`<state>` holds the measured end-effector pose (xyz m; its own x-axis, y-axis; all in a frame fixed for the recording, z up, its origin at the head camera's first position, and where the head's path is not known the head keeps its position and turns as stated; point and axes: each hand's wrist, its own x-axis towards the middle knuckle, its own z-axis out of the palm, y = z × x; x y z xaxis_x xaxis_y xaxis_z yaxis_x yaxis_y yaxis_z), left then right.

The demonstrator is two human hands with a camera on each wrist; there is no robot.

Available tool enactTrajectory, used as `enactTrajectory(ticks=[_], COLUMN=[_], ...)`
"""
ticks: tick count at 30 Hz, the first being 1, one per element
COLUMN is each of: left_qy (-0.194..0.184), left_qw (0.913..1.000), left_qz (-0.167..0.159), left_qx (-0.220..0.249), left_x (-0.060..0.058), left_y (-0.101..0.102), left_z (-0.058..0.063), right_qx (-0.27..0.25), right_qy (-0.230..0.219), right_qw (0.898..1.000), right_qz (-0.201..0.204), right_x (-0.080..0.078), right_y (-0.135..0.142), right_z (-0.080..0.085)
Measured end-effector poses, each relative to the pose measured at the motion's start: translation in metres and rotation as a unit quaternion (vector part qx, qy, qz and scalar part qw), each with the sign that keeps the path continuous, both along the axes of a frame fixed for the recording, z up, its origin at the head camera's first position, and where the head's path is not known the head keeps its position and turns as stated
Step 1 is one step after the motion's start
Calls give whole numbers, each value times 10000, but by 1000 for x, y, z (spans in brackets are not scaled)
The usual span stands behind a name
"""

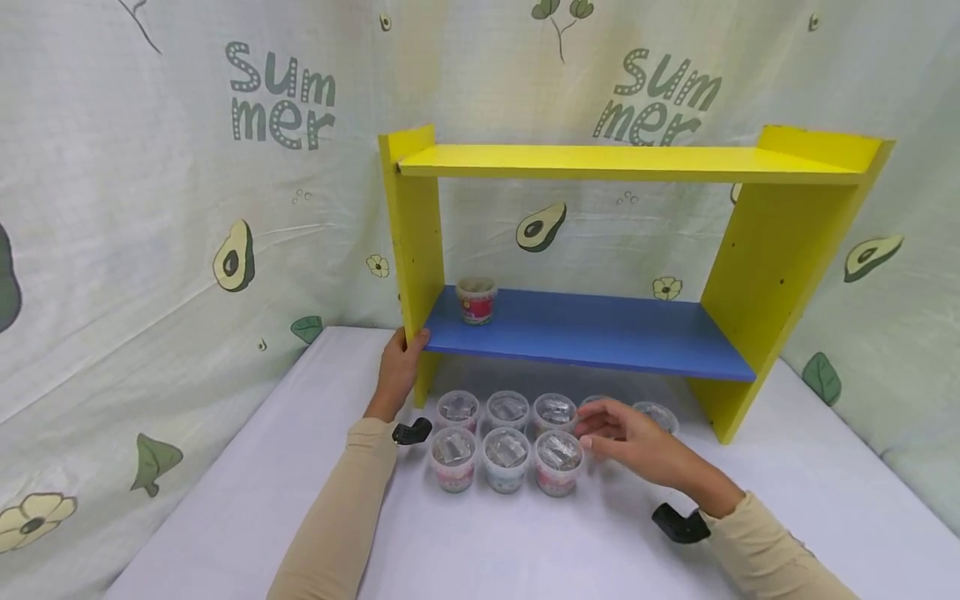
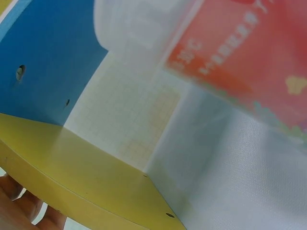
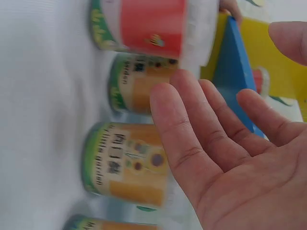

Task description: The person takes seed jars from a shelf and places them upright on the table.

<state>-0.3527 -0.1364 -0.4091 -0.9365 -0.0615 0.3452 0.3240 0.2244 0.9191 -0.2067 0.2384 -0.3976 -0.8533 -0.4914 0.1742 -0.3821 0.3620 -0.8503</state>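
My left hand (image 1: 396, 375) grips the yellow left side panel (image 1: 420, 250) of the shelf unit, thumb by the blue board's front corner. In the left wrist view, fingers (image 2: 29, 206) show on the panel's outer side. My right hand (image 1: 637, 437) hovers with fingers extended and nothing held, just right of a clear-lidded plastic cup (image 1: 558, 464) in the front row. The right wrist view has the open palm (image 3: 259, 177) beside a red-labelled cup (image 3: 153, 24) and orange-labelled cups (image 3: 132, 160). The right hand partly hides the back row's right-hand cups.
One red-labelled cup (image 1: 477, 304) stands at the left of the blue middle board (image 1: 600, 325). Under it, several lidded cups (image 1: 507, 408) form a back row. A yellow top board (image 1: 600, 158) spans the unit. Patterned cloth (image 1: 150, 250) hangs behind the white table (image 1: 487, 550).
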Motion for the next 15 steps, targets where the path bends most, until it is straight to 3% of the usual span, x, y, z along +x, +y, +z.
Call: enactTrajectory(ticks=[9,15], left_qy=[2,-52], left_qw=[10000,10000], left_qz=[-85,-62], left_qx=[3,9], left_x=[-1,-1], left_y=[3,1], left_z=[3,-2], right_qx=[-149,-257], right_qy=[160,199], right_qw=[9991,9986], right_qz=[-360,-424], right_x=[-15,-32], right_y=[-1,-11], right_z=[31,50])
